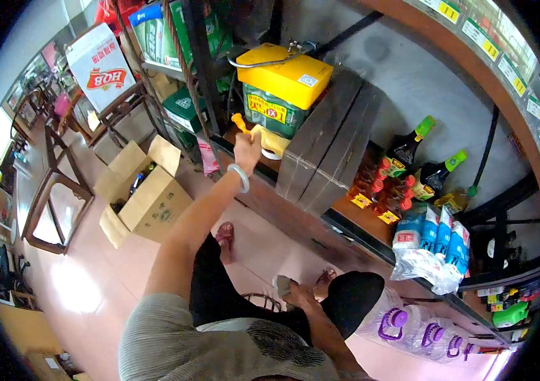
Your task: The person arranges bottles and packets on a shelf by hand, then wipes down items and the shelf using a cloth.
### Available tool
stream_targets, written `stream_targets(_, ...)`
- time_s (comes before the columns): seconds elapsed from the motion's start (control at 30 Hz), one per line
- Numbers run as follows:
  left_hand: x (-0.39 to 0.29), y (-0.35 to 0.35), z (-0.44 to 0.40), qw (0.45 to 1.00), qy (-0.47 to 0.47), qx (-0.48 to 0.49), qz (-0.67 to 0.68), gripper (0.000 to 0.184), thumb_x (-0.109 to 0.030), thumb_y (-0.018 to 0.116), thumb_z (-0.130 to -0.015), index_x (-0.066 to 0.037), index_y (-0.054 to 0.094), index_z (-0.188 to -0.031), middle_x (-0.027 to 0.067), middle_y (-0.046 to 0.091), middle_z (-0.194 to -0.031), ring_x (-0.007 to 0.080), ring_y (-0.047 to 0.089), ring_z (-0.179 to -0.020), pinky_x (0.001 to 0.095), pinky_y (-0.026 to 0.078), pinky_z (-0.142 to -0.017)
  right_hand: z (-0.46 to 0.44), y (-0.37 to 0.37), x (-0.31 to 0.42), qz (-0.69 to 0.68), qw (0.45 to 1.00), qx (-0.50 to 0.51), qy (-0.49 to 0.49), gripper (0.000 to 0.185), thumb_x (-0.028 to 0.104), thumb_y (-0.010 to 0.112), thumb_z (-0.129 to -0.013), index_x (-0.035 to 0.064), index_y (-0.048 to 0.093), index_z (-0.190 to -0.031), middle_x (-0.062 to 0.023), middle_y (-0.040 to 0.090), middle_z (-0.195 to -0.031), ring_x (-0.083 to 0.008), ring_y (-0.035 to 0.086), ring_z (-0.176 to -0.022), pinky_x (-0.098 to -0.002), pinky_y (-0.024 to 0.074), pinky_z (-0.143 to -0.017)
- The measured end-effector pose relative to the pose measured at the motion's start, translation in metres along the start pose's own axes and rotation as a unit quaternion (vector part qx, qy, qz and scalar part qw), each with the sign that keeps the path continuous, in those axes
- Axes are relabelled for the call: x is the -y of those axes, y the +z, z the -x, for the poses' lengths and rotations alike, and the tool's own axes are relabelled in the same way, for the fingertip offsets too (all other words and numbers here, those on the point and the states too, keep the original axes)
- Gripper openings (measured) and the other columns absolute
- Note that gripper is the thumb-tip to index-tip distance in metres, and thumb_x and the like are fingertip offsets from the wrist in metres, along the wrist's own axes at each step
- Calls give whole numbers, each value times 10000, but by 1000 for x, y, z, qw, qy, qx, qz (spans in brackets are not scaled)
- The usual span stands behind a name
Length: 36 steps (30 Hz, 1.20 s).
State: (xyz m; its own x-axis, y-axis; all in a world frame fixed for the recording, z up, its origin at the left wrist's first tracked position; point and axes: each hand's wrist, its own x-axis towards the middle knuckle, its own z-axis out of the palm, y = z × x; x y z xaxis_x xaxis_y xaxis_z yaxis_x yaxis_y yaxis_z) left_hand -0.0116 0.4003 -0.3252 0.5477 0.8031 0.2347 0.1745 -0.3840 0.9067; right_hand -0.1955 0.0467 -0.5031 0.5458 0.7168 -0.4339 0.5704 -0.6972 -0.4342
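My left hand (248, 151), with a pale bracelet at the wrist, reaches to the edge of a low shelf. Its fingers are closed on a yellow object with an orange knobbed end (239, 122); the exact kind cannot be made out. A white round rim (271, 154) shows just below the yellow part. Behind stands a green pack with a price label (271, 113), under a yellow bin (286, 73). Down by my knees, my right hand (300, 296) is closed on a greyish cloth (284, 286).
Dark boxes (328, 143) stand right of my left hand. Sauce bottles (409, 152) and blue-white tissue packs (432, 232) sit further along. Water jugs (422, 330) with purple handles stand lower right. An open carton (156, 206) and a wooden frame (60, 197) are on the left floor.
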Motion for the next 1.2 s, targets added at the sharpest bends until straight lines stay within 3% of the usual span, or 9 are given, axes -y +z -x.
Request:
stream_targets(0.2,-94,-36,-46,980,-16,-44,193,317,-262,532,-832,47,473,-868,145,573,-744,205,558,-640,325,441,-573,-3,17,-6,-6,1000,-14,15,510,416,584,-680,31,536,-1012,-146,602,-909,-297,595,-821,-428,471,-717)
stream_targets(0.3,-120,-42,-58,937,317,-142,-25,200,-128,578,-768,-18,465,-890,135,490,-743,295,524,-688,343,441,-633,-5,17,-8,-7,999,13,39,534,440,561,-701,22,528,-1032,-158,583,-980,-311,594,-839,-442,480,-715)
stream_targets(0.4,-162,-50,-58,859,448,-153,-195,262,-148,608,-734,-39,478,-934,165,449,-916,314,461,-875,377,408,-731,-4,14,-7,-10,997,36,60,560,464,537,-721,13,520,-1053,-170,564,-1051,-325,592,-857,-455,489,-713)
stream_targets(0.6,-154,-31,-135,940,25,-243,-237,385,-206,606,-741,31,435,-992,219,468,-1009,326,516,-896,426,445,-712,14,-26,13,-1,999,32,-3,477,415,574,-672,30,559,-952,-157,609,-859,-293,606,-778,-397,494,-686)
stream_targets(0.67,-142,-51,-162,983,-116,123,68,304,-179,516,-797,61,443,-968,211,552,-912,295,597,-689,370,487,-503,14,-26,12,-26,1000,-11,-5,466,413,571,-676,36,562,-951,-150,611,-861,-297,606,-770,-398,495,-675)
stream_targets(0.7,-150,-50,-151,979,-133,103,118,238,-128,442,-820,81,456,-934,171,592,-785,268,599,-548,291,473,-385,15,-26,11,-39,999,-33,-4,461,411,569,-677,39,563,-950,-147,613,-862,-299,606,-766,-399,496,-669)
stream_targets(0.9,-179,-56,-140,909,-195,181,321,210,12,300,-852,111,397,-1010,242,532,-973,311,613,-789,294,562,-585,-10,51,-28,17,993,-110,-40,540,458,623,-645,58,526,-995,-147,581,-776,-243,604,-629,-332,502,-508)
stream_targets(1.0,-185,-53,-133,870,-172,184,425,238,35,286,-848,165,292,-1046,300,454,-1061,367,580,-874,316,554,-686,15,-36,17,-51,997,-16,58,509,449,564,-672,67,562,-1009,-147,621,-872,-318,602,-803,-424,477,-725)
stream_targets(1.2,-214,-45,-87,888,-101,145,426,237,66,262,-822,209,301,-1007,316,466,-1024,390,548,-926,343,538,-763,5,8,-6,18,999,-28,0,442,357,548,-714,42,532,-1023,-143,598,-828,-282,597,-743,-388,490,-639)
